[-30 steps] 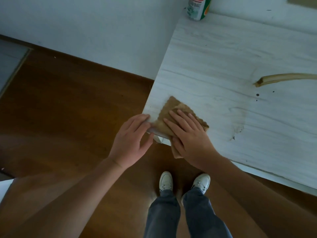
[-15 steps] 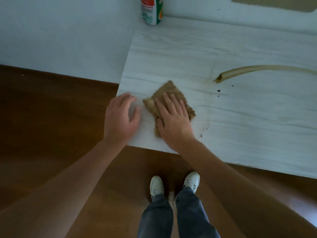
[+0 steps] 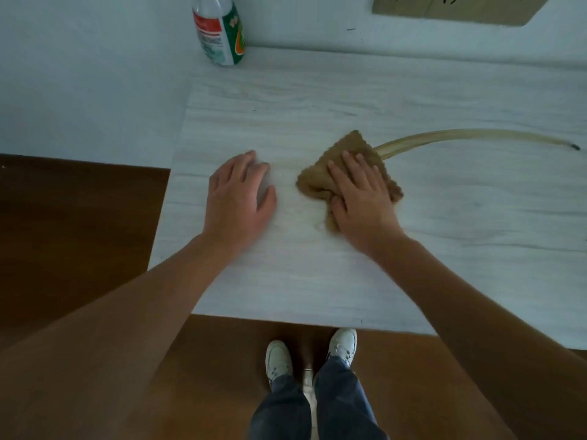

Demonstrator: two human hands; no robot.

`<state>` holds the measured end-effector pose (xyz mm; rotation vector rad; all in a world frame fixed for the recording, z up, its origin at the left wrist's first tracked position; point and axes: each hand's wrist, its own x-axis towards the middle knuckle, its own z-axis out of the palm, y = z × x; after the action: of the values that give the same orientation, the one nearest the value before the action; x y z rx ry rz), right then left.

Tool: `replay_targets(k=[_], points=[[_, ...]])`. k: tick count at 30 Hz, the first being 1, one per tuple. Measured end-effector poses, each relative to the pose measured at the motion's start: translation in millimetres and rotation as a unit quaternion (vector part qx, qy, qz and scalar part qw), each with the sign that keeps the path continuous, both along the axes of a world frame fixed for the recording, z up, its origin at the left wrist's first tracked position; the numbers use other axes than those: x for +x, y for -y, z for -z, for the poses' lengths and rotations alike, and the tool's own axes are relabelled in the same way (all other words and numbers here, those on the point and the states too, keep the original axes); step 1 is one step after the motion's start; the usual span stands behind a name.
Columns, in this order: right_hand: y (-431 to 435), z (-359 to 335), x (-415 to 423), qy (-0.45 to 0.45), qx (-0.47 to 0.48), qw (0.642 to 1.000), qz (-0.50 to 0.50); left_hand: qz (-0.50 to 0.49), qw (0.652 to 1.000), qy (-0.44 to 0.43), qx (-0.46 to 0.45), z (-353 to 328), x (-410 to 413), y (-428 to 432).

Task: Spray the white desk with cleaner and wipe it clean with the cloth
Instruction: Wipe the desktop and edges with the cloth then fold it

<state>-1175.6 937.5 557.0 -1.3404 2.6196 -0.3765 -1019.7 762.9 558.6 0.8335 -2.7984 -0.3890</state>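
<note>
The white desk (image 3: 317,274) fills the middle and right of the head view. A crumpled brown cloth (image 3: 320,176) lies on it, and my right hand (image 3: 359,198) presses flat on the cloth with straight fingers. The cloth's far corner touches the near end of a long brown smear (image 3: 460,136) that curves off to the right. My left hand (image 3: 239,195) rests palm down on the bare desk just left of the cloth. The cleaner bottle (image 3: 220,30), with a red, white and green label, stands at the desk's far left corner by the wall.
The desk's left edge and near edge drop to a brown wooden floor (image 3: 79,233). My white shoes (image 3: 311,357) stand just below the near edge. A beige outlet plate (image 3: 457,9) is on the white wall behind the desk.
My right hand has slid the cloth from the desk's front-left corner inward and to the right, up to the smear. My left hand moved from the desk's edge onto the top.
</note>
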Motion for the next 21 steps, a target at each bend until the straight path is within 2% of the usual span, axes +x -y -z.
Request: replay_targets(k=[2, 4, 6, 7, 11, 17, 19, 21], points=[[0, 0, 21, -0.003, -0.012, 0.998, -0.060, -0.002, 1.000, 0.007, -0.010, -1, -15, 8], [-12, -3, 27, -0.010, -0.002, 0.984, -0.177, 0.000, 1.000, 0.018, -0.016, -1, -26, 16], [-19, -6, 6, -0.008, 0.008, 0.965, -0.263, 0.008, 0.999, 0.021, -0.023, 1, -31, 21], [-18, -5, -9, -0.007, 0.004, 0.961, -0.275, 0.010, 0.999, 0.018, -0.026, 2, -31, 22], [19, 4, -73, -0.001, -0.020, 0.983, -0.182, 0.000, 0.999, 0.025, -0.032, 8, -28, 20], [123, 2, -125, 0.010, -0.036, 0.998, 0.060, 0.001, 0.999, 0.027, -0.044, 9, -29, 22], [154, 2, -115, 0.003, -0.042, 0.995, 0.086, 0.002, 0.998, 0.037, -0.042, 9, -29, 23], [176, 1, -97, 0.006, -0.043, 0.998, 0.038, 0.005, 0.998, 0.041, -0.042, 9, -29, 23]])
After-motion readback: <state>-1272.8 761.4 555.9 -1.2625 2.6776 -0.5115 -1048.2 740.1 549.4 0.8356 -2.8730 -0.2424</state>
